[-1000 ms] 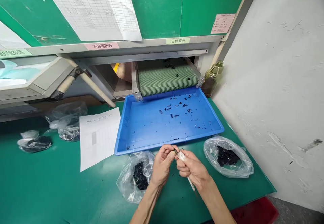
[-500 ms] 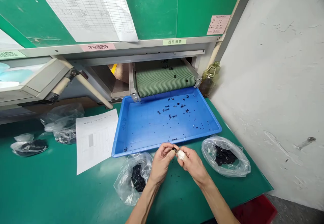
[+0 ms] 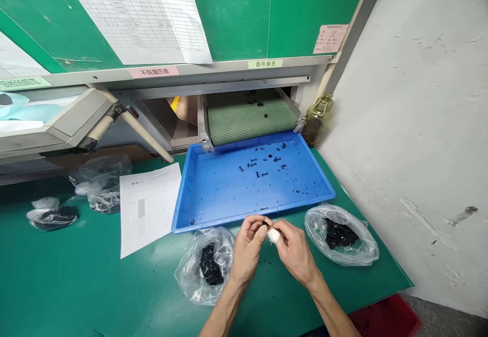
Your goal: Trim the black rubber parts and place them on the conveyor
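Note:
My left hand point(image 3: 248, 248) and my right hand point(image 3: 293, 249) meet fingertip to fingertip just in front of the blue tray point(image 3: 198, 220). The left fingers pinch a small black part point(image 3: 264, 223). A white wrapping point(image 3: 273, 235) covers a fingertip of the right hand, whose fingers are curled; whether they grip a tool is hidden. An open plastic bag of black parts point(image 3: 208, 266) lies left of my hands and another bag of black parts point(image 3: 341, 235) lies to their right.
Several small black parts are scattered in the tray and on the green conveyor belt point(image 3: 249, 118) behind it. A paper sheet point(image 3: 147, 207) and more bags point(image 3: 101, 184) lie left. A bottle point(image 3: 318, 118) stands by the white wall. A red bin point(image 3: 389, 319) sits below.
The thin tool seen under my right hand a second ago no longer shows. Both hands stay together in front of the tray, shifted only slightly.

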Demonstrator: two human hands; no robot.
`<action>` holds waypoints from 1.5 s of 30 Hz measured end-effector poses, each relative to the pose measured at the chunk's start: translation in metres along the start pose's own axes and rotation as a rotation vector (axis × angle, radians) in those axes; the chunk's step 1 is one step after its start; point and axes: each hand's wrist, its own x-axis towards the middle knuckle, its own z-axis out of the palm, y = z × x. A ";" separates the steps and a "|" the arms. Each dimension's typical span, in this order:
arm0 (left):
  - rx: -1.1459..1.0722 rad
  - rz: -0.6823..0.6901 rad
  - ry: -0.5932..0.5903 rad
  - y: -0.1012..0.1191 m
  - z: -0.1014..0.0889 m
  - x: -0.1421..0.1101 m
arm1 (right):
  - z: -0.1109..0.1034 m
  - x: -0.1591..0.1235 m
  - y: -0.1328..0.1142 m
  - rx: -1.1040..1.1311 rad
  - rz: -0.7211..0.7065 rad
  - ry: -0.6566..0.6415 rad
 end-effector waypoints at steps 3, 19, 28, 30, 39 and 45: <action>-0.005 -0.004 0.001 0.001 0.002 -0.001 | 0.001 -0.003 -0.003 -0.020 -0.027 0.018; -0.087 -0.073 -0.153 0.010 -0.003 -0.001 | -0.005 -0.010 0.001 1.074 0.561 -0.409; 0.019 0.006 -0.232 0.015 0.004 0.006 | -0.027 -0.006 0.002 1.146 0.467 -0.312; 0.001 0.007 -0.213 0.010 -0.001 0.005 | -0.039 -0.005 0.001 1.049 0.446 -0.152; -0.059 -0.059 0.046 -0.003 -0.011 -0.002 | -0.028 -0.003 -0.009 0.257 0.278 -0.087; -0.003 0.001 0.056 0.008 -0.012 -0.003 | -0.020 -0.005 -0.017 0.091 0.066 -0.135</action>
